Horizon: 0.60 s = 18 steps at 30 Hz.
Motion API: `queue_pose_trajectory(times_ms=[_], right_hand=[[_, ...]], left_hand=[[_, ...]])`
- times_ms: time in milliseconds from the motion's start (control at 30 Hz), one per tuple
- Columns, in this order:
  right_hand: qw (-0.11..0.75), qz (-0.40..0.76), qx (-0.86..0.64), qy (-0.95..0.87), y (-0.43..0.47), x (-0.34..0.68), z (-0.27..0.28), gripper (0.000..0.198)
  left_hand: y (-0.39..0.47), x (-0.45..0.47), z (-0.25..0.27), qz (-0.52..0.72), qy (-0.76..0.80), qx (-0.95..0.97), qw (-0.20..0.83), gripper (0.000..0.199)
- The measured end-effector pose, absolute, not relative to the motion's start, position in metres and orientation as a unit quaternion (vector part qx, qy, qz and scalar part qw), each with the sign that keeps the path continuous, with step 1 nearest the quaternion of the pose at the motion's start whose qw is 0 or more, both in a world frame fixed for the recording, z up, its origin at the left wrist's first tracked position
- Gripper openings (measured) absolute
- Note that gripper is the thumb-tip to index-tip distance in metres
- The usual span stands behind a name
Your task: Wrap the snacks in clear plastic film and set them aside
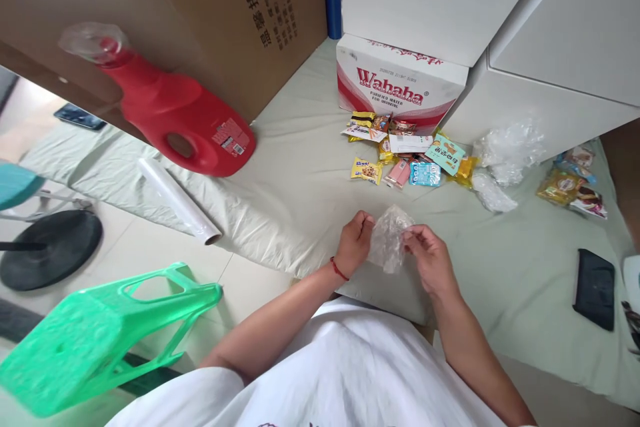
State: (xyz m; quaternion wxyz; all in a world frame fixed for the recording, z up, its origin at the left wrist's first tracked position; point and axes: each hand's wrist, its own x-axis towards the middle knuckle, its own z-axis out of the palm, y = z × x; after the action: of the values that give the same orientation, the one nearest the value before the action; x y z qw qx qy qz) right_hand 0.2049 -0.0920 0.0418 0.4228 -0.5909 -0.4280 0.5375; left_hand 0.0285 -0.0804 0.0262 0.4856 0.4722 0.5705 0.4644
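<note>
Bag (389, 240), clear, thin; fingers of left hand (355, 241) and right hand (429, 259) pinched on its edges; uneven pulling could tear it.

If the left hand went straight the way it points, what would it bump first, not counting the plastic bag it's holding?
Likely the pink packet or the blue packet beside it. How high the left hand is above the sheet is unclear, so it might miss.

Your left hand (356, 240) and right hand (431, 259) grip opposite sides of a clear plastic bag (390, 237). Beyond it, wrapped snacks (367, 170) lie before a white carton (400, 83). A red jug (180, 120) stands to your left.
</note>
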Motion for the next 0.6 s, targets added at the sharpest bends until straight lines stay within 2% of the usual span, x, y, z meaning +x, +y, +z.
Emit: queue_pose_trajectory(times_ms=[100,267,433,533,600], right_hand=[[0.434,0.582,-0.585,-0.363,-0.087,0.226,0.051,0.042],[0.406,0.652,-0.57,-0.292,-0.087,0.263,0.063,0.038],[0.415,0.66,-0.572,-0.254,-0.086,0.276,0.053,0.036],[0.444,0.662,-0.565,-0.212,-0.088,0.273,0.047,0.051],[0.457,0.665,-0.554,-0.205,-0.092,0.27,0.046,0.067]], left_hand=[[-0.076,0.015,0.025,0.462,0.569,0.455,0.506,0.04],[-0.07,-0.001,0.03,0.421,0.512,0.399,0.634,0.055],[-0.067,-0.009,0.038,0.244,0.386,0.525,0.718,0.052],[-0.069,-0.005,0.037,0.227,0.412,0.529,0.706,0.045],[-0.072,-0.001,0.034,0.248,0.463,0.496,0.691,0.049]])
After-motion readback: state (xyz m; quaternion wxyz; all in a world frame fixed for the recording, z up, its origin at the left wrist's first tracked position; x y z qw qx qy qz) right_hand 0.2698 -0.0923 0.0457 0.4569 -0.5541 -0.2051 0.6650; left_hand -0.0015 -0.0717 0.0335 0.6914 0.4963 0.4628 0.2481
